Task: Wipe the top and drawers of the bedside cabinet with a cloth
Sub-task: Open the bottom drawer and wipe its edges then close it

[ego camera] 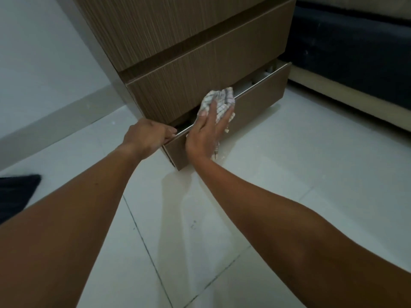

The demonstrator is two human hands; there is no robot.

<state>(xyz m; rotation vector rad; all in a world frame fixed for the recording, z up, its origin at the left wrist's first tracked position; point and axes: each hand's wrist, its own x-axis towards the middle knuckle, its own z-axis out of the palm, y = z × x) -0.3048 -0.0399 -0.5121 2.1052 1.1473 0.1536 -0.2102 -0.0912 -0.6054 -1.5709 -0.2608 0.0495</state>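
Observation:
A brown wood-grain bedside cabinet point(178, 36) stands ahead with three drawers. Its bottom drawer point(258, 101) is pulled out a little, with a metal strip along its top edge. My left hand point(148, 135) grips that top edge at the drawer's left corner. My right hand point(206, 132) lies flat on a white checked cloth point(219, 101), pressing it against the drawer's front and over its top edge. The cabinet's top is out of view.
A dark blue bed base point(347, 47) with a pale lower edge stands right of the cabinet. White floor tiles point(289, 163) spread below. The white wall and grey skirting point(55, 116) run at left. Dark fabric point(15, 192) shows at the left edge.

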